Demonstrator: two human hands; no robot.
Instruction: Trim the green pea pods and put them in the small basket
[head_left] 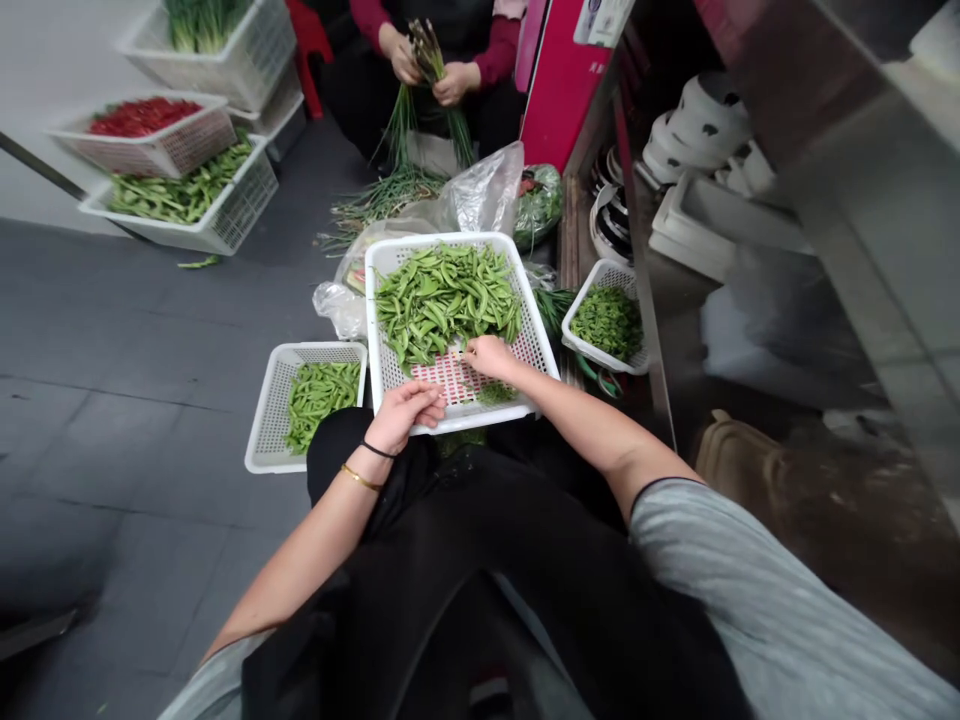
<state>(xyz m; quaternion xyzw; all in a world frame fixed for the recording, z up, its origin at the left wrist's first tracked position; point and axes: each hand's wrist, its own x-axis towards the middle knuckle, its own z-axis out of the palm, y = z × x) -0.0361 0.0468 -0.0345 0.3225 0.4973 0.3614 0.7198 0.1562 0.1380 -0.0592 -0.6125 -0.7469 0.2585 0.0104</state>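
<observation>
A large white plastic basket [536, 340] rests in front of my knees with a heap of green pea pods [442, 295] in its far half. My right hand [487, 355] reaches into the basket at the near edge of the heap, fingers curled on a pod. My left hand [409, 412] lies on the basket's near rim, fingers bent loosely, nothing plainly in it. A smaller white basket [262, 440] to the left holds a small pile of pods [319, 395].
A small basket of green trimmings [607, 322] sits at the right by a steel shelf [750, 330] of white dishes. Plastic bags [480, 195] lie beyond. Another person's hands [427, 70] hold green stalks. Stacked baskets of red chillies [142, 117] and green beans [180, 190] stand far left.
</observation>
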